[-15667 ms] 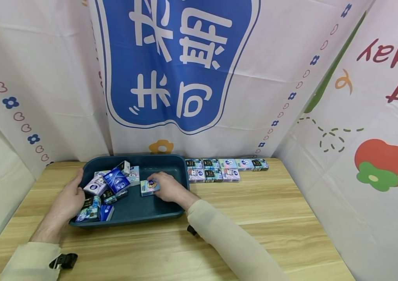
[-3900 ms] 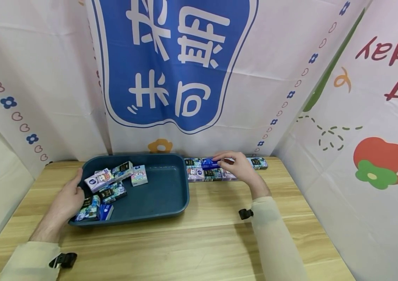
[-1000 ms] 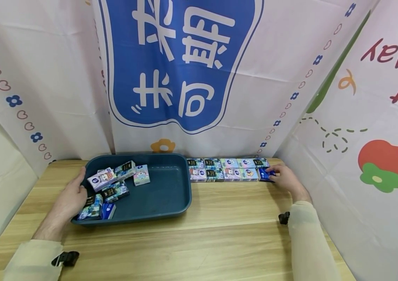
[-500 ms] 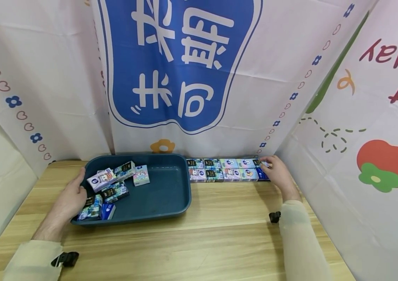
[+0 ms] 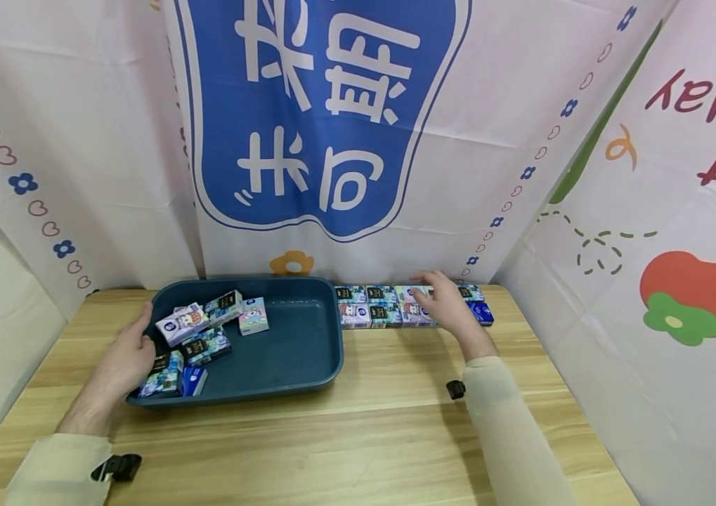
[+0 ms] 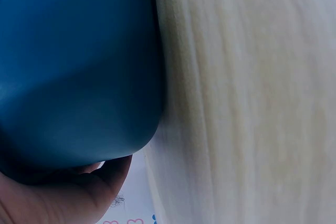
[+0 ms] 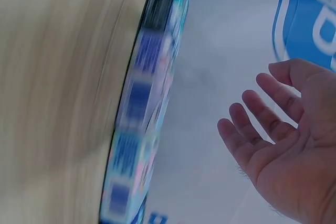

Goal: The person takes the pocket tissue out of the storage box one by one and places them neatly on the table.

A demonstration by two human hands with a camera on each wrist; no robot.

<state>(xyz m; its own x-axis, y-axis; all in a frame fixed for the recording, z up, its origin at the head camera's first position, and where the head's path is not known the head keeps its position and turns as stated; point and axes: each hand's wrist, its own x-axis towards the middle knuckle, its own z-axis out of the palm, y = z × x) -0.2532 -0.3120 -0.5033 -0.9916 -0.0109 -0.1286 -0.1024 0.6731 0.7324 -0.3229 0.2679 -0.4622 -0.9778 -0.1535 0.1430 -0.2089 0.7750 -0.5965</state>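
Observation:
My left hand (image 5: 122,355) grips the left end wall of a dark teal plastic tray (image 5: 282,388); in the left wrist view its fingers (image 6: 100,187) curl about the tray's end. Inside the tray, toward the left, lie several small tissue packs, among them a purple-white one (image 5: 182,324), a pastel one (image 5: 253,316) and a blue one (image 5: 194,380). My right hand (image 5: 449,306) hovers over two rows of tissue packs (image 5: 386,315), holding nothing, and hides some of them. The right wrist view shows its fingers (image 7: 247,129) spread and slightly bent.
The two rows stand against the back curtain (image 5: 358,260), right of the tray. A blue pack (image 5: 480,313) ends the front row. All rests on a wooden table (image 5: 358,450). A printed side wall (image 5: 623,351) bounds the right.
The right hand set the blue pack at the front row's right end, let go, touched the rows' right end and moved left above them. The left hand stays on the tray.

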